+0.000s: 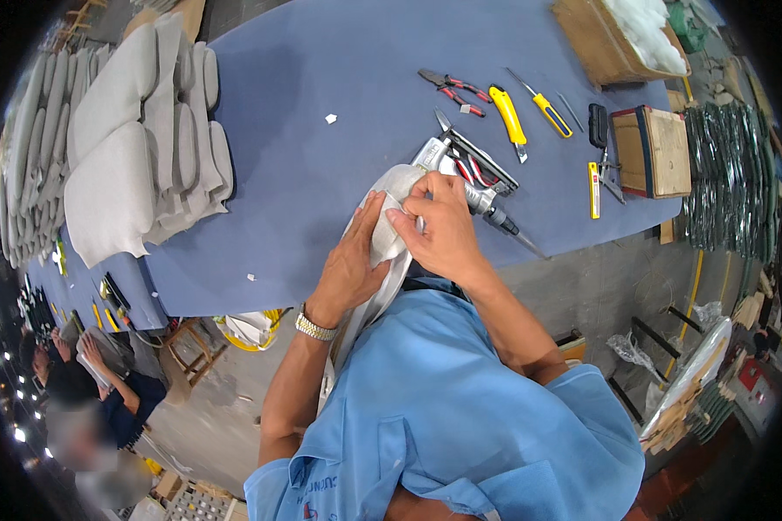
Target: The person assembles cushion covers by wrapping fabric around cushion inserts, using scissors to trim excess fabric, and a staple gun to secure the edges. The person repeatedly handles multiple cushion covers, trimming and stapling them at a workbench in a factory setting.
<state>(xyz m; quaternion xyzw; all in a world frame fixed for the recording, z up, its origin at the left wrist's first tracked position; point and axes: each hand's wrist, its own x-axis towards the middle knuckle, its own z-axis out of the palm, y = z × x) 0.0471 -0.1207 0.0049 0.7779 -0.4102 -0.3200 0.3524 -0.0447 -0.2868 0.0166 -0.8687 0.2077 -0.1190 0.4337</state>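
Observation:
A padded panel covered in light grey fabric [391, 227] leans between the table edge and my body. My left hand [343, 260], with a metal watch on its wrist, holds the panel's left side, fingers stretched along the fabric and thumb lower down. My right hand [443, 221] pinches the fabric at the upper right edge, fingertips curled together. Just beyond it lies a silver and black air-powered staple gun [432, 154], partly hidden by that hand, with red-handled pliers [475, 169] beside it. The panel's lower part is hard to make out against my blue shirt.
Stacked grey padded panels [113, 182] stand on the blue table [278, 113] at left. Red-handled pliers [452, 85], a yellow utility knife [507, 115] and a screwdriver [549, 113] lie beyond the hands. Boxes [669, 152] stand at right. Another person's hands [100, 360] work at lower left.

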